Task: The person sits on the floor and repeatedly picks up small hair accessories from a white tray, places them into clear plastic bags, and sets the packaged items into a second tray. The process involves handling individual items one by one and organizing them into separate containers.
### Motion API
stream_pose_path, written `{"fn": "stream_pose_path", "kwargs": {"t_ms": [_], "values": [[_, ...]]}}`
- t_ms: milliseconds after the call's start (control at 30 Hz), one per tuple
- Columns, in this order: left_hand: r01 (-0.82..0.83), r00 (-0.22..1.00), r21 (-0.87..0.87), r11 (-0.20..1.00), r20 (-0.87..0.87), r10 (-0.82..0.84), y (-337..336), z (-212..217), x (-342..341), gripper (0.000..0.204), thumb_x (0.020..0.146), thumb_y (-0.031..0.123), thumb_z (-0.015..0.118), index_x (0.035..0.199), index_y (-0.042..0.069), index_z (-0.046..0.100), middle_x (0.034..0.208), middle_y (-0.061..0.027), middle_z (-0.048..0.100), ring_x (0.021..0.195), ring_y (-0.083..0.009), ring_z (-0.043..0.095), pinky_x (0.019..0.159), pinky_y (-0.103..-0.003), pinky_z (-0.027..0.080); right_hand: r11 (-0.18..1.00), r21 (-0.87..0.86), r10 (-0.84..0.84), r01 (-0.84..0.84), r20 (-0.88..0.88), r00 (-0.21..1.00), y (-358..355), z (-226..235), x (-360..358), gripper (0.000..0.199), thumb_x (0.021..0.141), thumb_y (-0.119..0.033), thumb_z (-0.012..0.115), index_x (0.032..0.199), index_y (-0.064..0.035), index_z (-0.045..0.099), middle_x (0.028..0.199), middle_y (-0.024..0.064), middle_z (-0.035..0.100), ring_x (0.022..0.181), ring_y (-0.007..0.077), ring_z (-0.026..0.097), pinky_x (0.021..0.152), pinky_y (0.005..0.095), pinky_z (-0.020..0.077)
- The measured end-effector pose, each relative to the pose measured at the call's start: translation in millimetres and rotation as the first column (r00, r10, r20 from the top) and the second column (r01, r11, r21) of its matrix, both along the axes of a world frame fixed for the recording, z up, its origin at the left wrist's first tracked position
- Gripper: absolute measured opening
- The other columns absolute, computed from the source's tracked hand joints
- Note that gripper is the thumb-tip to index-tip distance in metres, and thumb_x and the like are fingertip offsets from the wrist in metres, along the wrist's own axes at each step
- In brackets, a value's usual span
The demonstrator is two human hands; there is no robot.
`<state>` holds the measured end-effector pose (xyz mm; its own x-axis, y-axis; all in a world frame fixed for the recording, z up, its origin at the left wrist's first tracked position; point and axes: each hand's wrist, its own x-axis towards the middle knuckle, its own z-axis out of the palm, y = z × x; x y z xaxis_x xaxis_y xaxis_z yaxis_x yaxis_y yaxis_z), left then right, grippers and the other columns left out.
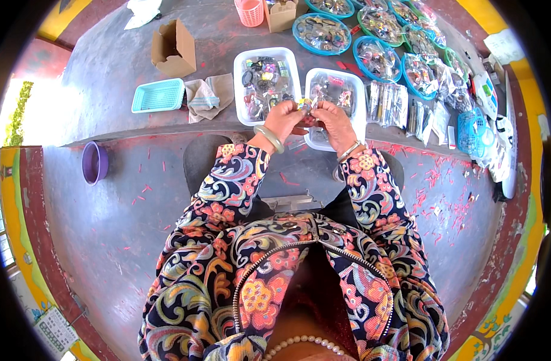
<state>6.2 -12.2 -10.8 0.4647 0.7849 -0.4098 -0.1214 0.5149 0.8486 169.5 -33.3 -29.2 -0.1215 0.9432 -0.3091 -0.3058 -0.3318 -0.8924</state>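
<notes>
Worktop (125,78) first, then two white trays (242,60) just past my hands. Left hand (283,120) and right hand (332,120) meet; fingers pinch one small trinket (304,106) between them. I'd judge a light, steady grip low over the trays suits best.

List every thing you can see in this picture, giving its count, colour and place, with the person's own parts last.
white trays: two, white, filled with small parts, before the hands
small item: one, multicoloured, held between both hands
round baskets: several, blue and green, upper right
mesh tray: one, turquoise, left of the trays
cloth: one, beige, beside the mesh tray
cardboard box: one, brown, upper left
bowl: one, purple, on the floor, left
left hand: on the item
right hand: on the item
</notes>
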Motion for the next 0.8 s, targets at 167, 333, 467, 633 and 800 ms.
{"fn": "stream_pose_path", "kwargs": {"t_ms": [167, 333, 467, 633, 800], "values": [[0.020, 0.999, 0.023, 1.000, 0.029, -0.021, -0.5, 1.8, -0.4, 0.019, 0.083, 0.017, 0.053, 0.099, 0.006, 0.054, 0.091, -0.0031, 0.061, 0.082, -0.0132, 0.060, 0.063, -0.025, 0.048, 0.999, 0.004, -0.041, 0.041, 0.000, 0.999, -0.3, 0.0, -2.3, 0.014, 0.080, -0.022, 0.058, 0.083, -0.0080, 0.059, 0.072, -0.0022, 0.059, 0.069, 0.0058, 0.053, 0.063, 0.0221, 0.0370], [-0.078, 0.995, 0.012, 0.997, 0.057, 0.077, 3.2, -7.6, -2.5, 0.018, 0.083, 0.013, 0.054, 0.099, 0.006, 0.054, 0.091, -0.0033, 0.061, 0.082, -0.0132, 0.060, 0.062, -0.024, 0.048, 0.994, -0.066, -0.085, 0.089, 0.065, 0.994, -0.4, 10.7, -2.9, 0.014, 0.080, -0.022, 0.060, 0.084, -0.0081, 0.060, 0.072, -0.0024, 0.059, 0.069, 0.0064, 0.054, 0.061, 0.0213, 0.0370], [-0.169, 0.972, -0.094, 0.981, 0.147, 0.181, 6.5, -9.6, -5.4, 0.017, 0.083, 0.009, 0.055, 0.099, 0.005, 0.054, 0.091, -0.0035, 0.061, 0.083, -0.0133, 0.061, 0.059, -0.023, 0.049, 0.995, -0.084, -0.038, 0.048, 0.117, 0.992, -1.8, 14.5, -1.8, 0.014, 0.079, -0.020, 0.062, 0.082, -0.0070, 0.060, 0.072, -0.0014, 0.059, 0.067, 0.0070, 0.053, 0.059, 0.0209, 0.0377], [-0.144, 0.975, -0.161, 0.976, 0.147, 0.168, 5.7, -8.9, -4.4, 0.018, 0.081, 0.014, 0.059, 0.097, 0.006, 0.056, 0.089, -0.0036, 0.061, 0.080, -0.0128, 0.060, 0.057, -0.022, 0.047, 0.996, -0.080, -0.036, 0.040, 0.050, 0.998, -1.7, 7.7, 0.6, 0.012, 0.079, -0.016, 0.062, 0.080, -0.0046, 0.061, 0.070, -0.0001, 0.059, 0.063, 0.0068, 0.052, 0.057, 0.0192, 0.0381], [-0.004, 1.000, -0.121, 0.993, -0.023, 0.001, 0.0, 5.5, -2.2, 0.021, 0.079, 0.022, 0.062, 0.093, 0.006, 0.059, 0.084, -0.0038, 0.062, 0.072, -0.0132, 0.060, 0.054, -0.023, 0.043, 0.993, -0.058, -0.107, 0.104, -0.042, 0.993, -1.3, 6.5, -2.0, 0.011, 0.078, -0.012, 0.063, 0.077, -0.0023, 0.060, 0.068, 0.0003, 0.059, 0.060, 0.0067, 0.052, 0.055, 0.0177, 0.0381]]}}
